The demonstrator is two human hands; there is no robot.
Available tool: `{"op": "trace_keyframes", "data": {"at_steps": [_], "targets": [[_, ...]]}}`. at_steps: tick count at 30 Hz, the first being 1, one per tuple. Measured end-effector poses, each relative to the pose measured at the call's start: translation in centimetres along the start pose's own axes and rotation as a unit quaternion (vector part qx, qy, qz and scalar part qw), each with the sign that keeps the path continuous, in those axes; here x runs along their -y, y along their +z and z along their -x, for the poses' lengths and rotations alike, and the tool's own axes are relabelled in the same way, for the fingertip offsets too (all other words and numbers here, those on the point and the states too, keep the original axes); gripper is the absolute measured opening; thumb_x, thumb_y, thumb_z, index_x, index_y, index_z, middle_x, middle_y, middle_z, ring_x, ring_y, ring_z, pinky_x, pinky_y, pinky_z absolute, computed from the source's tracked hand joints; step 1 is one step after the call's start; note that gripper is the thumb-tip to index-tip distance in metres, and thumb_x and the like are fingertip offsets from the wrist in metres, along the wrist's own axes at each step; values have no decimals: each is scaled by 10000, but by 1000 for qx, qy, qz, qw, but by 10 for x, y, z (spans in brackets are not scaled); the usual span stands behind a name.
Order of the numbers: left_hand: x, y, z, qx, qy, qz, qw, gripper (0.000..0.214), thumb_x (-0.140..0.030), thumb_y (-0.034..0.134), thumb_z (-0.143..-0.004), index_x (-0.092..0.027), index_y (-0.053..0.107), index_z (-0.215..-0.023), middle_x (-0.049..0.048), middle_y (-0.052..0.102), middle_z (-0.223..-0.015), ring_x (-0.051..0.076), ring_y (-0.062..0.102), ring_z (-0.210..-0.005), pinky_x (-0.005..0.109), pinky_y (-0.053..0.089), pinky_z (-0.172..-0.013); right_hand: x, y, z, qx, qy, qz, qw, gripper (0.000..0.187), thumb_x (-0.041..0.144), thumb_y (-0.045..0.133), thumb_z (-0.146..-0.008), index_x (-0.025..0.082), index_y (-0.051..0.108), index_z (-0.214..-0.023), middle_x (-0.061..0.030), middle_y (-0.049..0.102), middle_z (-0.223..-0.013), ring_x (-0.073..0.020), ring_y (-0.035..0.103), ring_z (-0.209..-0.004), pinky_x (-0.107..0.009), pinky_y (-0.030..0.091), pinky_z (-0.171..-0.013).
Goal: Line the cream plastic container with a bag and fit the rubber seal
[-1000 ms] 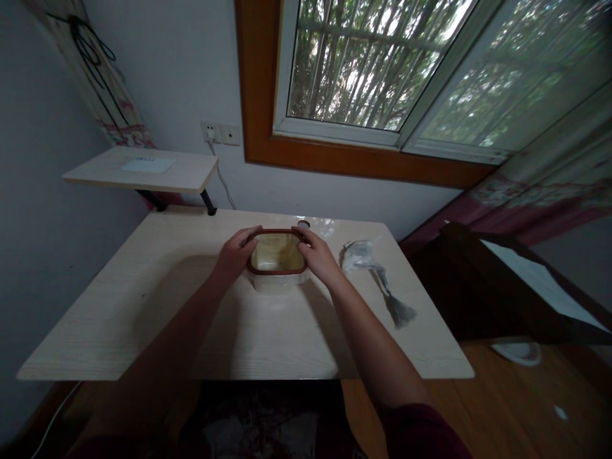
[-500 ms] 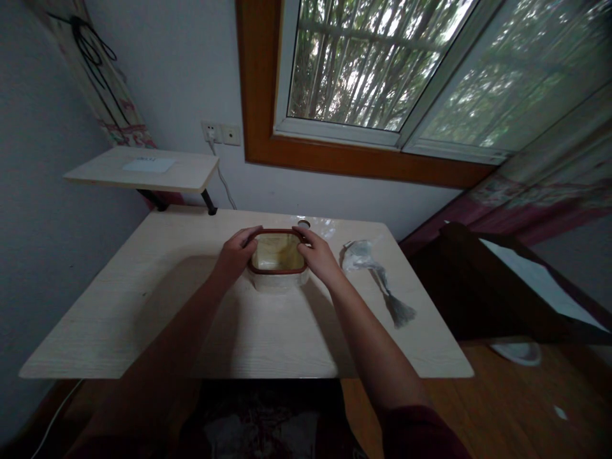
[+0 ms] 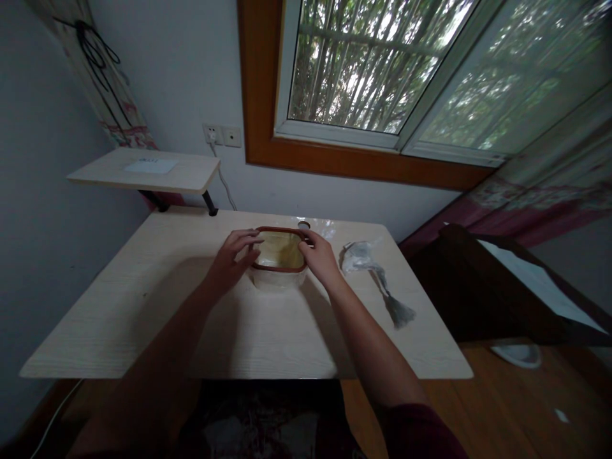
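Observation:
A clear rectangular food container (image 3: 280, 278) with a red-brown rim stands upright on the pale wooden desk (image 3: 282, 344). Its inside looks yellowish, and I cannot make out any contents. At its left rim my left hand (image 3: 231, 260) is open, fingers and thumb spread apart; whether a fingertip still touches the rim I cannot tell. My right hand (image 3: 321, 256) pinches the right rim, with the thumb on the near side and the fingers around the outer edge. To the right lies a knotted clear plastic bag (image 3: 361, 256), its twisted end trailing toward me.
A small raised shelf (image 3: 191, 173) with a paper label stands at the desk's back left. Behind the container is a round cable hole (image 3: 303, 224) in the desktop. A window and wall sockets (image 3: 222, 135) are at the back, dark furniture at right.
My left hand has loosened from the left rim and its fingers have spread. The container's left side has shifted or tilted slightly away. My right hand keeps its hold.

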State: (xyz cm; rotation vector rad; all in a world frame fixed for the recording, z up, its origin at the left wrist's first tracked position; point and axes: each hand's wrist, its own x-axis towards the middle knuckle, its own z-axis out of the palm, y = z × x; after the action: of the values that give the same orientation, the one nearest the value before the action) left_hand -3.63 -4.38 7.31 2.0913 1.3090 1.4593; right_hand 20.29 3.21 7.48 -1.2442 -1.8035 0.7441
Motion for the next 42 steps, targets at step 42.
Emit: {"op": "trace_keyframes", "data": {"at_steps": [42], "targets": [[26, 13, 2, 4, -16, 18, 1000, 404, -374, 437, -1007, -233, 642, -1325, 96, 603, -1437, 224, 534, -1364, 464, 392, -1180, 1, -6, -7, 63, -97, 96, 989, 566, 117, 502, -833, 208, 629, -1377, -89, 685, -1296, -233, 640, -1179, -393, 478, -1061]]}}
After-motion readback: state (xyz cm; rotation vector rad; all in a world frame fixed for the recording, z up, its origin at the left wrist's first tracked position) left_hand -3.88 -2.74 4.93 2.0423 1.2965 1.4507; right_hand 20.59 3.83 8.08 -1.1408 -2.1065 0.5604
